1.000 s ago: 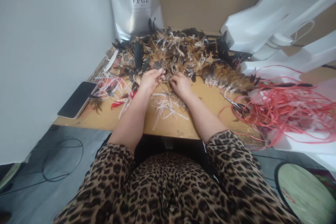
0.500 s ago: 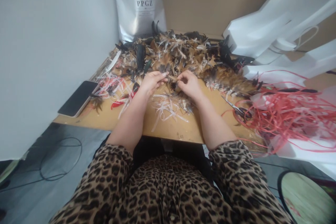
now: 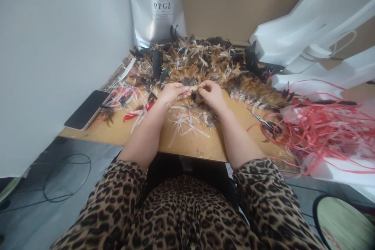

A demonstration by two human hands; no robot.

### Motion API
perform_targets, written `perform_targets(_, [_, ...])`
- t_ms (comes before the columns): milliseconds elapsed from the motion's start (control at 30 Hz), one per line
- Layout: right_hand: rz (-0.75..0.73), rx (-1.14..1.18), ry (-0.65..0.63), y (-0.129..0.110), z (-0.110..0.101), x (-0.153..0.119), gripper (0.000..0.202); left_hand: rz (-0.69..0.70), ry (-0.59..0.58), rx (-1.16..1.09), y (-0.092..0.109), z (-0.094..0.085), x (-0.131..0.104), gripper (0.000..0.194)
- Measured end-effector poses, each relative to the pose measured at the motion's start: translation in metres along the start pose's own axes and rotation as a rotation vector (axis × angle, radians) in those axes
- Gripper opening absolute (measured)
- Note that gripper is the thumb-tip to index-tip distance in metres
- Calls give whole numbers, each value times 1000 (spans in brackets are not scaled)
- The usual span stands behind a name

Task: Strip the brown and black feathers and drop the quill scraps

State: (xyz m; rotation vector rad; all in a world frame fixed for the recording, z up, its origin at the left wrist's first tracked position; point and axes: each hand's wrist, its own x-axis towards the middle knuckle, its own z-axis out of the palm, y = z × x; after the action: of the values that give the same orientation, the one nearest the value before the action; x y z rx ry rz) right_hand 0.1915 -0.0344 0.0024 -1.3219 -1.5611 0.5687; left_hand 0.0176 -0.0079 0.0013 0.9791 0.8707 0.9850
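both bare hands are in service above the tabletop (image 3: pixel 202 144): the left grip (image 3: pixel 172 93) is narrow, pinching one end of a small tan feather (image 3: pixel 193 88), and the right grip (image 3: pixel 212 93) is likewise narrow, pinching its opposite end; the feather therefore lies between the two grips, probably held at both ends so that it cannot twist or slip. directly beyond the grips, the feather pile (image 3: pixel 205 58) is spread wide, apparently to keep loose pieces within short reach. nearer the body, just below the grips, lie pale strips (image 3: pixel 187 119). the scissors (image 3: pixel 263 120) rest right of the right grip, presumably for ready access, with tangled red strips (image 3: pixel 331 125) beyond them. the phone (image 3: pixel 87 110) lies well left of the left grip, likely to keep it clear of handling
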Motion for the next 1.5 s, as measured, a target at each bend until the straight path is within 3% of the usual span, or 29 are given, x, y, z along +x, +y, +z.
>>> perform_targets(133, [69, 132, 9, -1, 2, 0, 9, -18, 21, -45, 0, 3, 0, 10])
perform_targets(300, [158, 437, -49, -5, 6, -3, 29, 14, 79, -192, 0, 6, 2, 12])
perform_targets(400, [160, 504, -79, -12, 12, -6, 33, 28, 56, -234, -4, 7, 4, 11])
perform_targets(567, [210, 547, 58, -18, 19, -8, 26, -4, -35, -196, -10, 10, 1, 7])
perform_targets(700, [256, 594, 86, -12, 17, -4, 29, -57, -49, -202, -6, 8, -1, 7])
perform_targets(967, [228, 566, 49, -7, 13, -1, 29, -109, -100, -161, -4, 6, -3, 11])
perform_targets(1333, [159, 519, 6, -9, 17, -3, 18, -65, -116, -22, -4, 11, -7, 11])
perform_targets(1500, [61, 317, -20, 0, 13, -1, 12, -14, -52, -8, -2, 8, -4, 12])
